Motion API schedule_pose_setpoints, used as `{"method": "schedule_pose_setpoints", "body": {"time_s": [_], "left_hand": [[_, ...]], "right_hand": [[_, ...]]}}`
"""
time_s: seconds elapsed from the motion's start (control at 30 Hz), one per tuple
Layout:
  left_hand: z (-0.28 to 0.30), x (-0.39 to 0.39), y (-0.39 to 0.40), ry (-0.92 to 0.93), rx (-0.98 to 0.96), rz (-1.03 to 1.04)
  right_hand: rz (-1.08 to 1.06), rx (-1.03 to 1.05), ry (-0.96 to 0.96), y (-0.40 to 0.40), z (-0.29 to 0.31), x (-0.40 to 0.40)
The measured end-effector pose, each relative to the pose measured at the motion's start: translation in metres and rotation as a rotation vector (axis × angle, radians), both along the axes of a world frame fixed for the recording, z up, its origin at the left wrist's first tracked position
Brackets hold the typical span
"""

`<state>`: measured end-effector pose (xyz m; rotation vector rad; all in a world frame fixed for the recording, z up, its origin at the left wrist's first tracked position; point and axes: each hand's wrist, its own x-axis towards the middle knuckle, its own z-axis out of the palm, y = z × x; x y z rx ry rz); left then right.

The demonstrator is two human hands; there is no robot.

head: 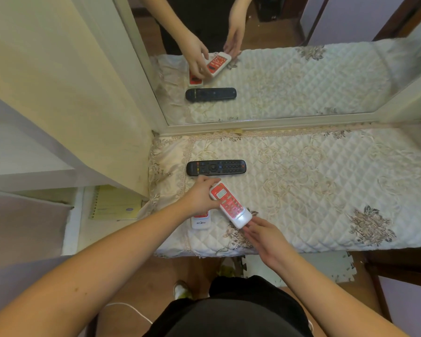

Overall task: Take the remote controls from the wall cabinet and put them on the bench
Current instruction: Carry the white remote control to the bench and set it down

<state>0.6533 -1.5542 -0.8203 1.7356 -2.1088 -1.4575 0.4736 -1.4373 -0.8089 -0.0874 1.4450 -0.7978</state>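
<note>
Left hand (199,198) grips the top of the red-and-white remote (230,205) at frame centre, right hand (267,239) just touches its lower end with loose fingers, so it can slip sideways. A second red remote (201,221) looks half pinned under the left hand near the bench (326,190) front edge, could get nudged off, while the black remote (216,167) lies safe above

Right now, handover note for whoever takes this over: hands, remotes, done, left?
Left hand: grips the top end of the red-and-white remote.
Right hand: fingers touch that remote's bottom end; whether they pinch it is unclear.
That remote lies angled at the bench cushion's front left.
Black remote: flat on the cushion, just behind the hands, near the mirror.
Second white remote: on the cushion, partly under the left hand.
Done: three remotes at the bench.
Left: release the red one; the cabinet's contents aren't visible, so check for more.
</note>
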Motion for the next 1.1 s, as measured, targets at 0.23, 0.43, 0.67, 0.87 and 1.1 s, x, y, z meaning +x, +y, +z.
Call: {"method": "schedule_pose_setpoints", "body": {"time_s": [0.23, 0.43, 0.67, 0.87, 1.1], "left_hand": [[-0.004, -0.011, -0.01, -0.046, -0.024, -0.105], [-0.002, -0.018, -0.014, -0.082, -0.034, -0.161], [-0.005, -0.023, -0.011, -0.097, -0.006, -0.181], [-0.006, -0.025, -0.014, -0.11, -0.005, -0.176], [-0.001, -0.022, -0.009, -0.089, -0.007, -0.136]], "right_hand": [[-0.023, 0.049, -0.046, 0.003, -0.006, 0.01], [-0.086, 0.125, -0.096, 0.005, -0.01, 0.016], [-0.096, 0.145, -0.115, 0.002, -0.011, 0.02], [-0.172, 0.129, -0.135, 0.001, -0.009, 0.019], [-0.076, 0.115, -0.095, 0.004, -0.006, 0.017]]}}
